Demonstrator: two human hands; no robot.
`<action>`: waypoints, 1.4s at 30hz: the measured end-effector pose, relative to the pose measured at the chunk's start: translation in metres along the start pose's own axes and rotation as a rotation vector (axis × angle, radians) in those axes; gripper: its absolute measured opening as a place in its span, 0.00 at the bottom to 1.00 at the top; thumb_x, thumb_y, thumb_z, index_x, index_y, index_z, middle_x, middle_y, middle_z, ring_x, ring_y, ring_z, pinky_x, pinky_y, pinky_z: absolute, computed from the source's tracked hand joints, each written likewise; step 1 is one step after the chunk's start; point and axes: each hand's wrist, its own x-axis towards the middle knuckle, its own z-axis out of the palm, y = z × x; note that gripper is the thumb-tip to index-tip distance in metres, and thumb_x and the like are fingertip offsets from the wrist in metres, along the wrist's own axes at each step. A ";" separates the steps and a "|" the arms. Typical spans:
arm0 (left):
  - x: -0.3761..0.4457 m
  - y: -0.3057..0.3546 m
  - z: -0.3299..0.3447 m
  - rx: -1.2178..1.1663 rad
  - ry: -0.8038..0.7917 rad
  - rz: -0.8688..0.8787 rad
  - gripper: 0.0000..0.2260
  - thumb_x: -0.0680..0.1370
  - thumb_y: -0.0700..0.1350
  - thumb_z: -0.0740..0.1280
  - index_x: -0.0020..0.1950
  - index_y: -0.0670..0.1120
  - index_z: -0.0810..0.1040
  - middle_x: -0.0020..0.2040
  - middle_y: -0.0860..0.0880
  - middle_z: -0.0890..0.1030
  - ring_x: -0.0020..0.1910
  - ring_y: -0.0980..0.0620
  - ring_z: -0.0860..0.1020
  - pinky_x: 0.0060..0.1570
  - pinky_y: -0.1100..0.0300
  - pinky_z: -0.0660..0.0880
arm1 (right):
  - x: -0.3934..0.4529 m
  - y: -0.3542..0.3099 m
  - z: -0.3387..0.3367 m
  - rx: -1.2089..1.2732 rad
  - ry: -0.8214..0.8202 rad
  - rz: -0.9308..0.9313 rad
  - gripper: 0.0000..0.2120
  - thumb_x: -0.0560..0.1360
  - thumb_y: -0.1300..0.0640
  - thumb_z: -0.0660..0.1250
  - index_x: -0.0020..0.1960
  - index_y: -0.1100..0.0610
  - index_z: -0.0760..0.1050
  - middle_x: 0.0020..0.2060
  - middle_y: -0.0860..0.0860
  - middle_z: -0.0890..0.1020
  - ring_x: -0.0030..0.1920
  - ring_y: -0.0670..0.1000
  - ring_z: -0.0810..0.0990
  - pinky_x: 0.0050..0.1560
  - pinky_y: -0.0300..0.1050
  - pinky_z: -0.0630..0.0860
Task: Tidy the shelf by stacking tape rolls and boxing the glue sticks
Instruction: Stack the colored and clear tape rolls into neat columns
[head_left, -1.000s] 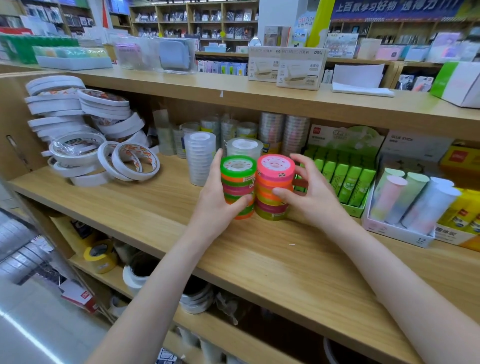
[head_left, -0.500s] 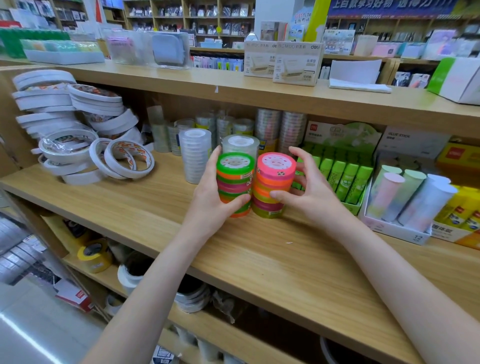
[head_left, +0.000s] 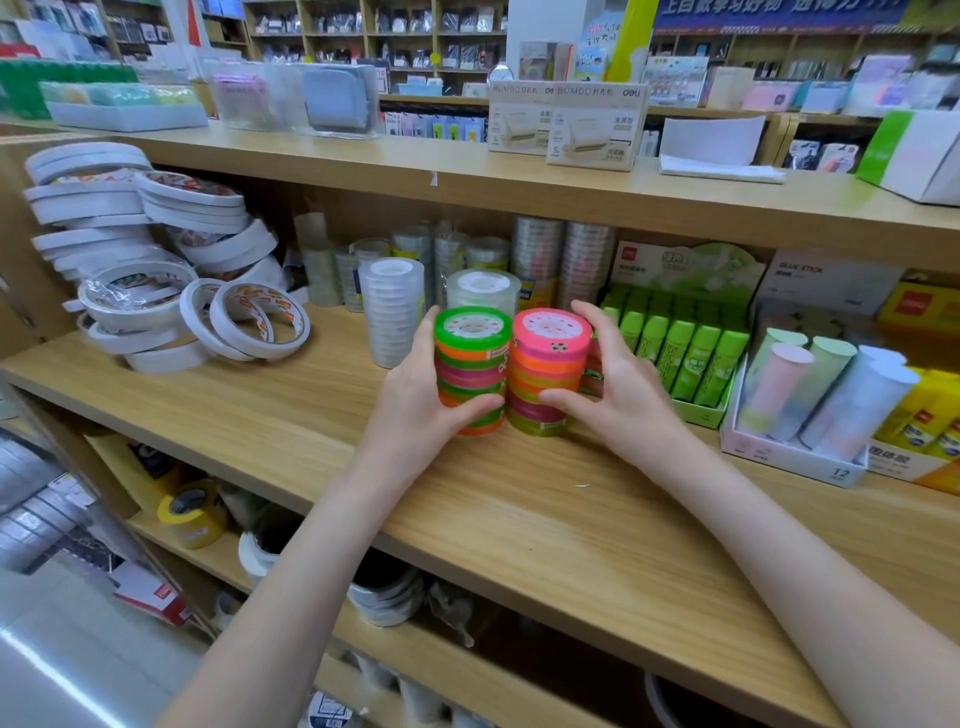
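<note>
Two stacks of coloured tape rolls stand side by side on the wooden shelf (head_left: 519, 499). My left hand (head_left: 421, 400) grips the green-topped stack (head_left: 471, 358), thumb across its front. My right hand (head_left: 618, 384) grips the pink-topped stack (head_left: 550, 364) from the right, thumb on its front and fingers curled behind. To the right, green glue sticks (head_left: 680, 353) stand in a green display box (head_left: 701, 415). Pastel glue sticks (head_left: 826, 395) lean in a white box (head_left: 795, 457) further right.
Clear tape stacks (head_left: 390, 312) stand just behind the coloured ones. White double-sided tape rolls (head_left: 156, 270) are piled loosely at the left. Yellow glue boxes (head_left: 924, 415) sit at the far right. The upper shelf board (head_left: 467, 182) hangs close above. Lower shelves hold more tape.
Both hands stay on the two coloured stacks, which have slid slightly back on the shelf. The left thumb has wrapped further across the front of the green-topped stack.
</note>
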 end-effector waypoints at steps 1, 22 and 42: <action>0.000 -0.001 -0.001 -0.008 -0.020 0.002 0.46 0.66 0.47 0.76 0.75 0.41 0.52 0.67 0.47 0.71 0.61 0.60 0.68 0.53 0.85 0.58 | 0.000 0.000 -0.001 0.007 -0.002 0.006 0.43 0.67 0.58 0.74 0.74 0.53 0.52 0.63 0.53 0.74 0.62 0.50 0.73 0.56 0.30 0.63; 0.001 -0.010 0.006 -0.334 -0.091 -0.197 0.45 0.57 0.53 0.75 0.71 0.53 0.61 0.62 0.53 0.75 0.62 0.55 0.74 0.63 0.48 0.71 | 0.003 -0.001 -0.002 0.305 -0.056 0.183 0.37 0.68 0.62 0.73 0.69 0.49 0.57 0.63 0.54 0.74 0.58 0.47 0.74 0.61 0.42 0.70; -0.013 0.006 0.006 0.155 -0.038 -0.118 0.46 0.67 0.45 0.76 0.76 0.45 0.51 0.64 0.46 0.75 0.62 0.47 0.74 0.56 0.61 0.68 | -0.004 -0.003 -0.003 -0.024 0.015 0.113 0.46 0.64 0.56 0.77 0.73 0.48 0.52 0.61 0.50 0.75 0.58 0.45 0.72 0.58 0.38 0.68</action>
